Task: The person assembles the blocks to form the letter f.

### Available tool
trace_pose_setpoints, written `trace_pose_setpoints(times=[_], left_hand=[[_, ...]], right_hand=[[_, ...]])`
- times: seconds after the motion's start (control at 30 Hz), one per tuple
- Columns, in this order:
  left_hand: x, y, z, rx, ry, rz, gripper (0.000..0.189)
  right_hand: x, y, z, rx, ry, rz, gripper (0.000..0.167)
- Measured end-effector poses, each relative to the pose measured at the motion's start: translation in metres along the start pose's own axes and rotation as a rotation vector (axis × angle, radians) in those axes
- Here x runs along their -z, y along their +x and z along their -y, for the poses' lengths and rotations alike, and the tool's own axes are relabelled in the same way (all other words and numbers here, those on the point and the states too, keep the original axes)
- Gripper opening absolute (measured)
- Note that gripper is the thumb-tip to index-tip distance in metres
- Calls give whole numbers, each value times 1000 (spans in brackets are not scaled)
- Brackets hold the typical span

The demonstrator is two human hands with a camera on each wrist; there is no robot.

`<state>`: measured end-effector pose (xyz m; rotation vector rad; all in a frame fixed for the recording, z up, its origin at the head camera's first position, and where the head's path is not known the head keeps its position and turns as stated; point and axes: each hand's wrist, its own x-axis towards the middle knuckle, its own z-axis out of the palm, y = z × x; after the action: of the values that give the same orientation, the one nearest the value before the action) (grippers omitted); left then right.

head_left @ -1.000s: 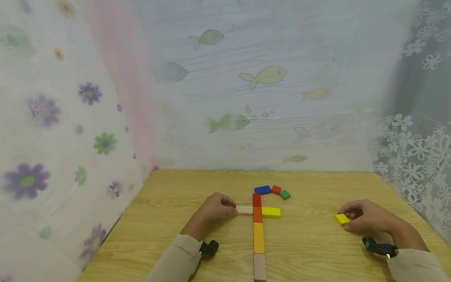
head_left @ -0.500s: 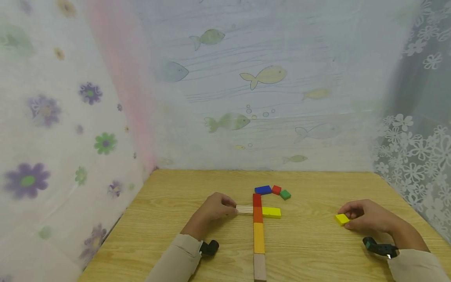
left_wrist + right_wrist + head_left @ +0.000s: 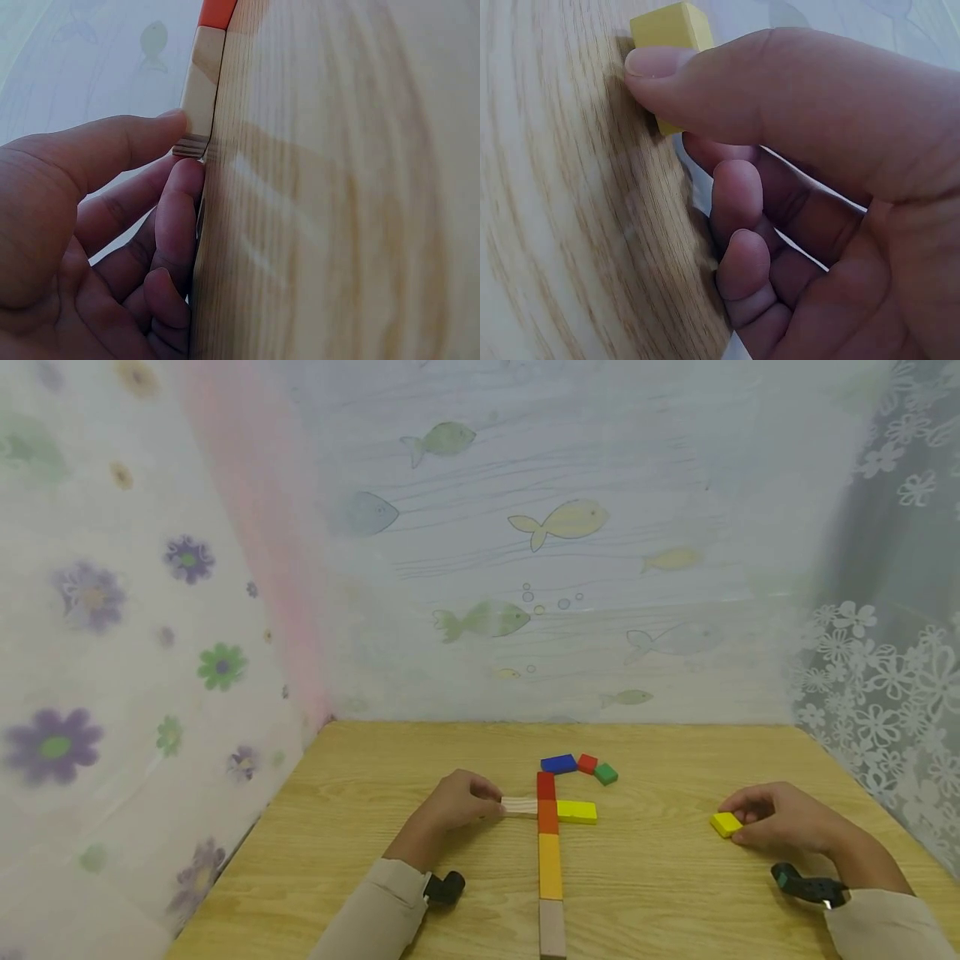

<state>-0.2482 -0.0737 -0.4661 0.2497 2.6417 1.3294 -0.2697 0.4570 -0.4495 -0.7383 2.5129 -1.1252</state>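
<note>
My left hand (image 3: 456, 802) pinches the left end of a plain wooden block (image 3: 520, 807) between thumb and fingers, as the left wrist view also shows. That block's right end meets a column made of a red block (image 3: 546, 786), an orange-red block (image 3: 547, 817), an orange block (image 3: 551, 867) and a plain block (image 3: 552, 928). Opposite it, a yellow block (image 3: 577, 812) juts out on the column's right side. Farther right, my right hand (image 3: 795, 820) pinches a small yellow block (image 3: 725, 824) at the table; in the right wrist view the thumb covers part of it.
Beyond the column's far end lie a blue block (image 3: 558, 764), a small red block (image 3: 587, 763) and a small green block (image 3: 606, 773) in a short curved row. The wooden table (image 3: 645, 893) ends at a fish-patterned curtain (image 3: 480, 677) behind and a flowered sheet (image 3: 127, 693) on the left.
</note>
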Motion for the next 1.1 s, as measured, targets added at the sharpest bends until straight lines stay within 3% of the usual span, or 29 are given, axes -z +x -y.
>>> trace_pose_setpoints(times=[0.3,0.6,1.1], left_hand=[[2,-1,-3,3,5,1,27],[0,-1,-2,-6,7,1,25],[0,0,-1,-15,3,-2,24]], right_hand=[[-5,6,1,51,-48,-47,34],[-8,16,18,-29,-100,-122,41],[-17,43,48,-39,-124,-246,48]])
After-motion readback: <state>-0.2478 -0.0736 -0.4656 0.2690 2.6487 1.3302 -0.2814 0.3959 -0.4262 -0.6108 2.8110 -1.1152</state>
